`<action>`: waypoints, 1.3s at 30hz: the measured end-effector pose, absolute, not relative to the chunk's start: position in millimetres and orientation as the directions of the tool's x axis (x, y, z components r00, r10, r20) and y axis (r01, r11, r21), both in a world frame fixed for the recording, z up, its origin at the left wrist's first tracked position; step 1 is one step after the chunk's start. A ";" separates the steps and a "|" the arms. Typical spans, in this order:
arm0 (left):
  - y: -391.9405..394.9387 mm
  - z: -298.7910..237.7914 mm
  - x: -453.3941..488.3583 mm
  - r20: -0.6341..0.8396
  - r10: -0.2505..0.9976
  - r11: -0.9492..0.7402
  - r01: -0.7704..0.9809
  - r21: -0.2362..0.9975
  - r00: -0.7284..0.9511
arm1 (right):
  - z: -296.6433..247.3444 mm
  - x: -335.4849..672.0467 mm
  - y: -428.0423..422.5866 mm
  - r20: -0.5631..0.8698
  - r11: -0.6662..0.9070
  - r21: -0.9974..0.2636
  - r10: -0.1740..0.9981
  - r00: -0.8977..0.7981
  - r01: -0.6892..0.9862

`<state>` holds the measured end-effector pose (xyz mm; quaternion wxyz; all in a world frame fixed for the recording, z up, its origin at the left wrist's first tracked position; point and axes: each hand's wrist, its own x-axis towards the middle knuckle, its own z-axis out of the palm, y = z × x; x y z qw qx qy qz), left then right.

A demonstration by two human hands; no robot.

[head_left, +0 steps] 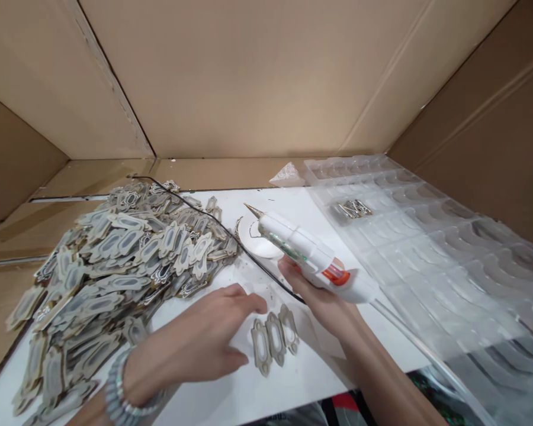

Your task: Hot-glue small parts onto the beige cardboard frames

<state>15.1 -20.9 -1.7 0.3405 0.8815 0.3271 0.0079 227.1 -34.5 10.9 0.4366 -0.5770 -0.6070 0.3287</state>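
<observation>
My right hand (308,290) is closed round a white hot glue gun (302,245) whose metal nozzle points up and to the left. A white glue stick or cord (426,352) runs from its rear toward the lower right. My left hand (208,331), with a beaded bracelet at the wrist, hovers open over the white board, thumb and forefinger apart. Just right of its fingers, three flat ornate frame-shaped pieces (275,337) lie side by side. Behind the gun's nozzle is a round white dish (255,236), partly hidden by the gun.
A big heap of similar ornate pieces (128,260) covers the left. A black cable (204,213) crosses the board (231,384). To the right stands a clear compartment tray (395,236) with small metal parts (355,208) in one compartment. Cardboard walls (266,77) enclose the back and sides.
</observation>
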 end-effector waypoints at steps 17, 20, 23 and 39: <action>-14.3 -13.0 21.4 -0.205 0.532 -0.692 0.561 0.454 0.822 | 11.8 226.3 -35.7 0.130 0.086 -0.895 0.989 0.070 0.438; -12.7 -10.7 19.5 -0.199 0.558 -0.705 0.586 0.399 0.806 | 7.4 227.1 -35.3 0.176 0.125 -0.874 0.982 0.066 0.470; -4.7 -3.4 8.2 -0.030 0.641 -0.697 0.598 0.396 0.767 | 1.7 227.7 -34.9 0.243 0.179 -0.859 0.967 0.073 0.480; 8.7 16.8 -25.4 0.733 0.608 -0.615 0.765 0.192 0.304 | -10.5 221.9 -37.9 0.442 0.502 -0.759 0.865 -0.239 0.414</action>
